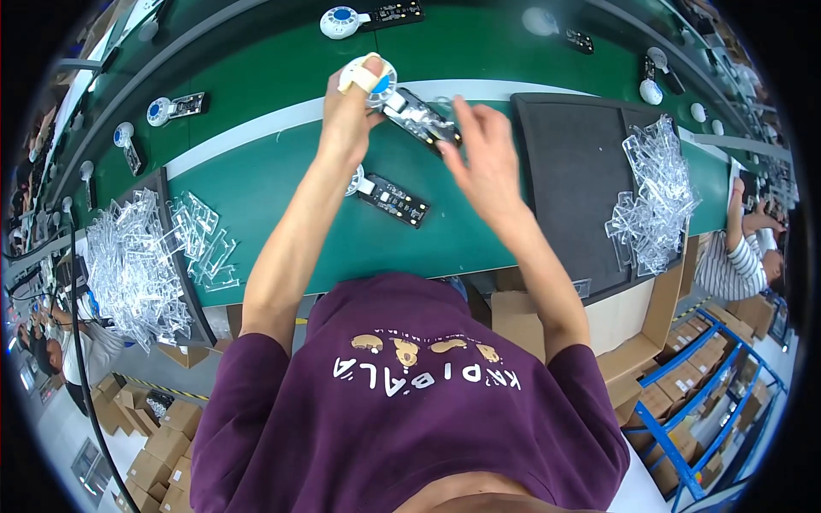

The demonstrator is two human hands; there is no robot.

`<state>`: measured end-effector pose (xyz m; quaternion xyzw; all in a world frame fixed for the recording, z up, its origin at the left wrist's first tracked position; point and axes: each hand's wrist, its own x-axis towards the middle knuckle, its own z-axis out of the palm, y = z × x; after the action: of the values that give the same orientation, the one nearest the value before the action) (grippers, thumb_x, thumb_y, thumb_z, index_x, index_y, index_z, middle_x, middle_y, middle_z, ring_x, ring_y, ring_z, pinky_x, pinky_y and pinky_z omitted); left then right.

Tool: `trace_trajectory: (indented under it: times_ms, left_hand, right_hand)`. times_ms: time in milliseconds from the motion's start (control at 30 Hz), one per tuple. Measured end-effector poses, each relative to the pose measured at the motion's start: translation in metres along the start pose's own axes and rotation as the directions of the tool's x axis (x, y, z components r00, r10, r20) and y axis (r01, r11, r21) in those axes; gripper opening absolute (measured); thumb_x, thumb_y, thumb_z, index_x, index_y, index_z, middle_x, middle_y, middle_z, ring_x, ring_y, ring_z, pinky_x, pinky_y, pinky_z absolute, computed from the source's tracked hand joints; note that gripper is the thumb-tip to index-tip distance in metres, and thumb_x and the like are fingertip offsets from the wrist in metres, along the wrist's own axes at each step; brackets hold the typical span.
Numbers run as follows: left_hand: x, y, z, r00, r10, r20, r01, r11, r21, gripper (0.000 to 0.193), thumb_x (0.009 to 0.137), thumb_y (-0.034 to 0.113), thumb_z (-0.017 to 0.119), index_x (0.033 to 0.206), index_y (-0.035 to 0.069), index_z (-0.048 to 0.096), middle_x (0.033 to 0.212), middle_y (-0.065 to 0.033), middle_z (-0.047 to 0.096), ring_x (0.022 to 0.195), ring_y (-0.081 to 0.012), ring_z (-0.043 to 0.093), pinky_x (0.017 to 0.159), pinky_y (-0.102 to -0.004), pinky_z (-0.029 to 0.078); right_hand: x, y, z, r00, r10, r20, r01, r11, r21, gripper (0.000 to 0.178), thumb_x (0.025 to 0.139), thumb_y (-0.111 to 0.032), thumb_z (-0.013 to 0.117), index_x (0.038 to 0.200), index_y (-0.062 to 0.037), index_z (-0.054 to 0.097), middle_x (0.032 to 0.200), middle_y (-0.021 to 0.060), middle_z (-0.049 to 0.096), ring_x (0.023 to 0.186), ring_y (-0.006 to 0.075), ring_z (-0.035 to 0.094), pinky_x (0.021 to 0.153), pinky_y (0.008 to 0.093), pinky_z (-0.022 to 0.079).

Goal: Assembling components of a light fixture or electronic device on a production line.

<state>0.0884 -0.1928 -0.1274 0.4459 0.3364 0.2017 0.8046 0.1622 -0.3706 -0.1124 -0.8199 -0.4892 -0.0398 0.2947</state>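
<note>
My left hand [346, 111] is closed on a round white device [382, 83] with a blue centre, a pale yellow cover on its thumb. A black circuit board [410, 118] joined to the device slants down to the right, and a clear plastic piece [425, 114] seems to lie over it. My right hand [486, 158] is at the board's far end, its thumb at the edge and the index finger spread away. Below them on the green mat lies a second circuit board [395, 199]; its round white part [355, 179] is partly behind my left forearm.
Clear plastic pieces form a heap [137, 265] at left and another heap [658, 197] on a black foam tray [560, 179] at right. Several similar devices, such as a white disc with board [342, 21], lie on the green belt [256, 64] beyond. Cardboard boxes [522, 321] stand below the bench.
</note>
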Motion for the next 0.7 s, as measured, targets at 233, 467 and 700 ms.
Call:
trace_trajectory:
  times_ms: [233, 467, 700]
  left_hand:
    - [-0.019, 0.008, -0.005, 0.996, 0.065, -0.062, -0.064, 0.998, 0.019, 0.066, 0.075, 0.043, 0.069, 0.120, 0.003, 0.041, 0.104, -0.0076, 0.054, 0.091, -0.0160, 0.054, 0.072, -0.0346, 0.047]
    - [-0.030, -0.003, -0.025, 0.991, 0.132, 0.028, -0.121, 0.960, -0.253, 0.063, 0.077, 0.040, 0.068, 0.120, 0.003, 0.041, 0.105, -0.0075, 0.054, 0.092, -0.0160, 0.055, 0.072, -0.0328, 0.046]
    - [-0.037, 0.004, -0.043, 0.997, 0.057, 0.057, -0.046, 0.980, -0.192, 0.044, 0.081, 0.021, 0.067, 0.115, 0.001, 0.049, 0.104, -0.0086, 0.058, 0.090, -0.0167, 0.058, 0.071, -0.0281, 0.048]
  right_hand:
    - [0.015, -0.039, 0.042, 1.000, 0.008, -0.029, -0.013, 0.984, -0.180, 0.057, 0.075, -0.021, 0.068, 0.126, -0.0059, 0.046, 0.109, 0.0154, 0.047, 0.093, 0.0300, 0.051, 0.071, 0.0400, 0.046]
    - [0.015, -0.046, 0.041, 0.998, 0.036, 0.056, -0.042, 0.993, 0.106, 0.060, 0.074, -0.028, 0.068, 0.126, -0.0067, 0.046, 0.096, 0.0146, 0.056, 0.081, 0.0281, 0.056, 0.068, 0.0388, 0.048]
    - [0.031, -0.061, 0.064, 0.985, 0.121, -0.126, -0.077, 0.948, 0.307, 0.040, 0.086, -0.029, 0.054, 0.116, -0.0029, 0.050, 0.086, 0.0120, 0.059, 0.072, 0.0207, 0.057, 0.063, 0.0340, 0.047]
